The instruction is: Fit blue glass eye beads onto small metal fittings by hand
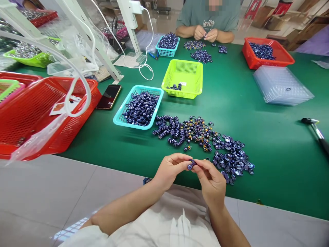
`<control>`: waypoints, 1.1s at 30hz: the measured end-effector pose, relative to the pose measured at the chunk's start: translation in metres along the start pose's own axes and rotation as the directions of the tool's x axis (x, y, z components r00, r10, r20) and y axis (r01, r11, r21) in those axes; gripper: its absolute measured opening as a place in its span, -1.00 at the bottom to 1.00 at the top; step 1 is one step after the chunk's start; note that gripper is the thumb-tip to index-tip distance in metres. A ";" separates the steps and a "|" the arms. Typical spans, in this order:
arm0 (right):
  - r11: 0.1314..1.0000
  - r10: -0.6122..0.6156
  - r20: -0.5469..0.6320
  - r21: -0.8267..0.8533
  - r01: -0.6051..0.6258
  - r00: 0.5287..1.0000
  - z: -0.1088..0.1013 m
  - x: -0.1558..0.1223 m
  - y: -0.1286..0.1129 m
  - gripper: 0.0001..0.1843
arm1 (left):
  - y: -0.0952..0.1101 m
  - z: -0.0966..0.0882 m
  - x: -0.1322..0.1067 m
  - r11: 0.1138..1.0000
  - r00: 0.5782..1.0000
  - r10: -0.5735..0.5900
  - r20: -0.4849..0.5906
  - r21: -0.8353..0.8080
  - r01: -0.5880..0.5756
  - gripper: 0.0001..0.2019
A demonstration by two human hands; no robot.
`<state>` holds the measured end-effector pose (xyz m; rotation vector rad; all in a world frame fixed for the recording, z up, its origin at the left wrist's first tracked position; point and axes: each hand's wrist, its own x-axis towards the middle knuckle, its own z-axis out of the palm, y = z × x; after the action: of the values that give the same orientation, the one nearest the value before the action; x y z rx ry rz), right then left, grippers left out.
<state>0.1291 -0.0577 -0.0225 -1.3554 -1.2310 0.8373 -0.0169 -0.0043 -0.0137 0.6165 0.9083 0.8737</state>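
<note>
Close over the near edge of the tabletop (pixel 269 147), the left hand (pixel 169 171) and the right hand (pixel 212 180) meet fingertip to fingertip. Each grip is pinched tight on one small blue piece (pixel 191 165), held in the air between them. The piece looks tiny and glossy, so a slip seems the main risk. This near the edge, it could drop into the lap or onto the grey floor (pixel 38 192) rather than land on the green cover.

The loose pile (pixel 231 157) lies just beyond the right hand. A careless wrist could scatter it, or mix it with the threaded rows (pixel 169 130) beside it.

Farther on stand a teal basket (pixel 120 118) full of similar pieces and a lime basket (pixel 180 96) that is nearly bare. A phone (pixel 109 96) and a big red basket (pixel 77 113) sit to the left, and a hammer (pixel 317 132) lies to the right.

A green, felt-like sheet covers the whole surface. At the far side a co-worker's hands (pixel 205 33) handle similar pieces, with a stack of clear trays (pixel 281 85) and another red basket (pixel 257 63) nearby. Cartons stand on the pale floor behind.
</note>
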 end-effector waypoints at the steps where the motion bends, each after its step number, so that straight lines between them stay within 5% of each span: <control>1: 1.000 0.004 0.000 0.019 -0.004 1.000 0.001 0.000 0.001 -0.81 | 0.000 0.000 0.000 1.000 1.000 0.013 -0.011 0.019 -0.013 -0.81; 8: 0.996 0.014 0.001 0.083 -0.014 1.000 0.003 0.002 0.004 -0.83 | 0.005 0.005 -0.007 0.972 0.986 0.149 -0.071 0.195 -0.133 -0.82; 16: 0.989 0.074 -0.035 0.128 -0.069 0.997 0.003 0.003 0.004 -0.86 | 0.002 0.000 -0.010 0.785 0.907 0.397 0.137 0.461 -0.414 -0.83; 24: 0.941 0.201 0.132 0.250 -0.229 0.971 -0.001 0.005 0.001 -0.79 | -0.001 -0.007 -0.010 0.769 0.917 0.359 0.171 0.502 -0.395 -0.85; 33: 0.879 0.166 0.190 0.417 -0.233 0.968 0.005 0.001 0.006 -0.87 | 0.012 -0.005 -0.014 0.618 0.812 0.484 0.327 0.529 -0.582 -0.90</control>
<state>0.1258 -0.0544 -0.0291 -1.0738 -0.9431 1.2975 -0.0301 -0.0099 -0.0009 1.5764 0.8698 1.0413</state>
